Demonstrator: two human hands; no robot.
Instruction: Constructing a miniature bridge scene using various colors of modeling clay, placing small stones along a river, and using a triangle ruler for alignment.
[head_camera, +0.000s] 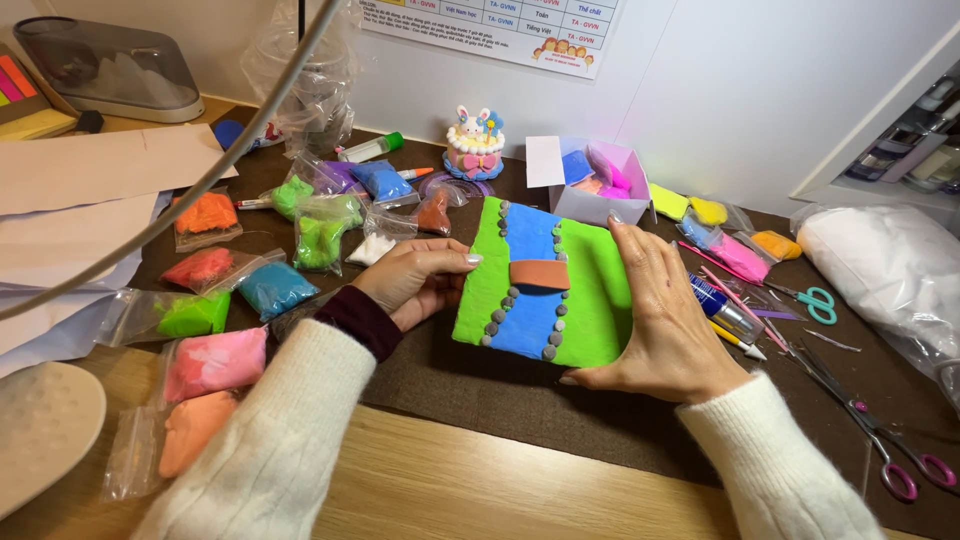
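Your left hand (415, 280) and right hand (660, 320) hold a square clay panel (545, 285) tilted up off the dark mat (480, 385) in the middle of the tabletop (450, 480). The panel is bright green with a blue band running down it, grey pebbles along the band's edges and an orange-brown bridge (540, 274) laid across it. Your left fingers curl together against the panel's left edge; your right fingers stretch out, close together, along its right edge, with the thumb under the lower corner. Toward the left edge of the tabletop lie small bags of coloured clay (215, 362). Near the far edge stand a clay rabbit cake (473, 145) and a white paper box (595, 180). Scissors (885, 445) lie toward the right edge.
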